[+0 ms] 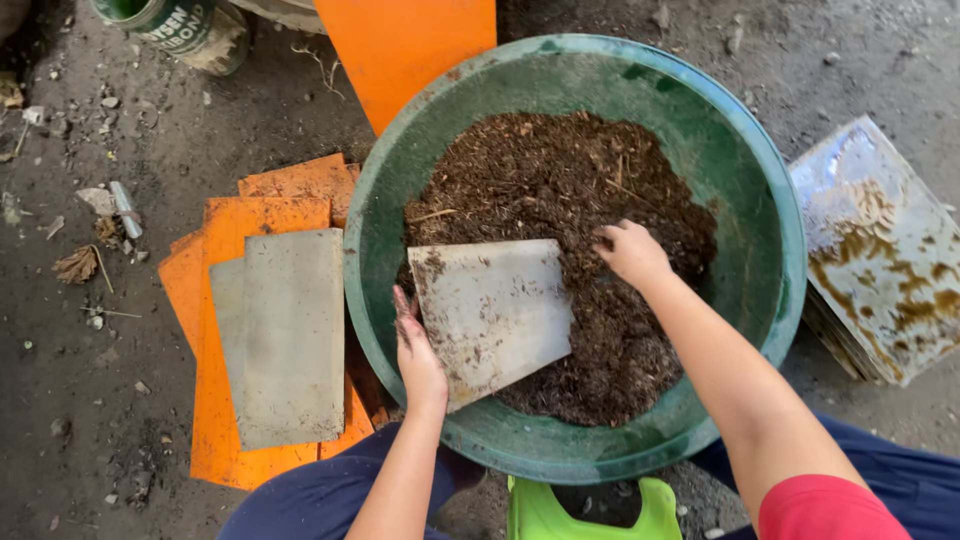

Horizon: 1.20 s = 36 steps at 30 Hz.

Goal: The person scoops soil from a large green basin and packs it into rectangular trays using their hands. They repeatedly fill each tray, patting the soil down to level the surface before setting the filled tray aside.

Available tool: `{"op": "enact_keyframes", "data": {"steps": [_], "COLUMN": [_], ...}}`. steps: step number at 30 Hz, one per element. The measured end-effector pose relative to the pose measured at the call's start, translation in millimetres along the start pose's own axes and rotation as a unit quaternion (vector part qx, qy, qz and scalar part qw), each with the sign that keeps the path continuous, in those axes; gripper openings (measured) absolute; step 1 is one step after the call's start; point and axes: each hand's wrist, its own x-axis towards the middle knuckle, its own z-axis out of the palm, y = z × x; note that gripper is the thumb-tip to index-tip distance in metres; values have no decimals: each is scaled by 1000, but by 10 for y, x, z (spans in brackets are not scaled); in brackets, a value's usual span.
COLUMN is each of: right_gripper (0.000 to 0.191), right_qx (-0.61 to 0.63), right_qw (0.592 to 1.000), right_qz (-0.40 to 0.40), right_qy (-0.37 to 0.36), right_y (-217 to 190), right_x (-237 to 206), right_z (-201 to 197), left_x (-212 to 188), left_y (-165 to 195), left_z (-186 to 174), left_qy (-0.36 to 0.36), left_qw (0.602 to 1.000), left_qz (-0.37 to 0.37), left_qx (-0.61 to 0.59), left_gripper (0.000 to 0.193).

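While the left hand [418, 358] grips the near edge of a pale curved sheet [492, 312] tilted inside the green basin [770, 300], the right hand [630, 252], fingers curled shut, presses into brown crumbly soil [560, 180] just beyond it. Little soil lies on the smeared sheet so far; most remains heaped in the basin.

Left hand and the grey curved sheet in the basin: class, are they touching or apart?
Touching. The head view shows the left hand gripping the lower left edge of the grey sheet, fingers against it with no gap, over the green basin.
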Motion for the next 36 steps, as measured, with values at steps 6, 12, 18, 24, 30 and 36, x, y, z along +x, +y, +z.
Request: {"op": "enact_keyframes", "data": {"steps": [6, 12, 18, 24, 30, 36], "right_gripper": [58, 69, 73, 64, 74, 57], "right_qx": [-34, -118, -246, -250, 37, 413], "right_qw": [975, 983, 958, 955, 997, 910], "right_qz": [-187, -139, -128, -152, 70, -23], "right_qy": [119, 33, -77, -39, 15, -24], "right_y": [-1120, -2103, -2055, -1316, -501, -1080], "right_x": [833, 1765, 1659, 1249, 587, -338], "right_z": [19, -253, -271, -108, -173, -19], "left_x": [-11, 18, -20, 36, 148, 64], "left_y": [-145, -254, -253, -197, -159, -85], "left_z": [7, 87, 121, 198, 167, 223], "left_qy": [40, 55, 51, 44, 7, -28], "left_qw": [998, 993, 990, 980, 994, 981], "left_qz": [-44, -90, -124, -179, -70, -30], "left_qx": [27, 51, 53, 75, -81, -189], "left_gripper": [64, 63, 64, 69, 65, 55]}}
